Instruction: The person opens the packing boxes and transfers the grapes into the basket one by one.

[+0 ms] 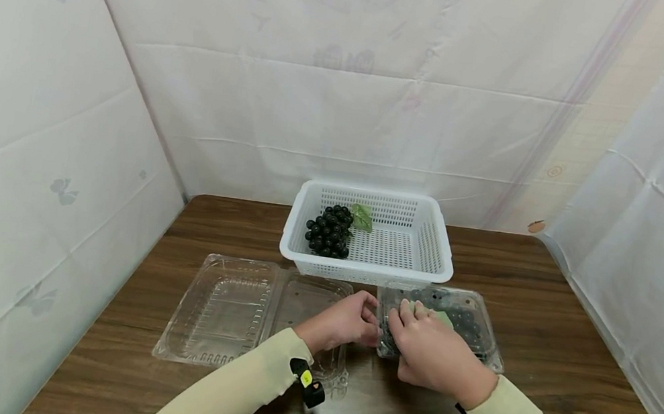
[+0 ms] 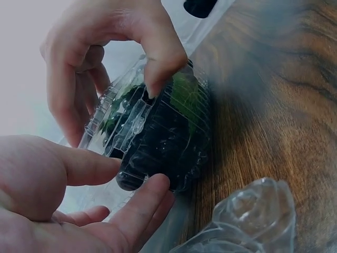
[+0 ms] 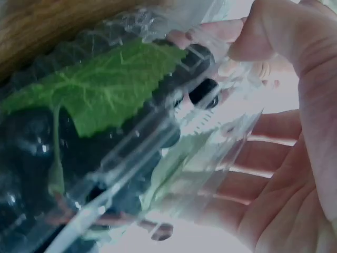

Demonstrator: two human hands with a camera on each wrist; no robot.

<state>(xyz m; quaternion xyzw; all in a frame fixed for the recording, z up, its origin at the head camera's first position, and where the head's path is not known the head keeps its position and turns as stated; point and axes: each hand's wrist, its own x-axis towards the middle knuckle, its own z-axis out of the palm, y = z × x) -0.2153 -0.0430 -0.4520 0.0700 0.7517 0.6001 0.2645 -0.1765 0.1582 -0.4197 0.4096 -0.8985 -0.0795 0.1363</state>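
A clear plastic clamshell container (image 1: 471, 319) with dark grapes (image 2: 168, 137) and a green leaf (image 3: 100, 89) inside has its lid down, right of centre on the table. My right hand (image 1: 435, 349) lies over its lid; the fingers (image 3: 263, 158) stretch across the plastic and the thumb (image 2: 158, 74) presses by the front seam. At the left corner, my left hand (image 1: 350, 320) pinches the container's edge between thumb and fingers (image 2: 145, 205). Beside it on the left, a second clear clamshell container (image 1: 235, 315) lies spread open, partly covered by my left arm.
Behind the containers stands a white slotted basket (image 1: 439, 255). A bunch of dark grapes (image 1: 329, 234) with a green leaf rests in its left part. The brown wooden table (image 1: 561, 339) is enclosed by pale printed sheets (image 1: 342, 113) at the back and sides.
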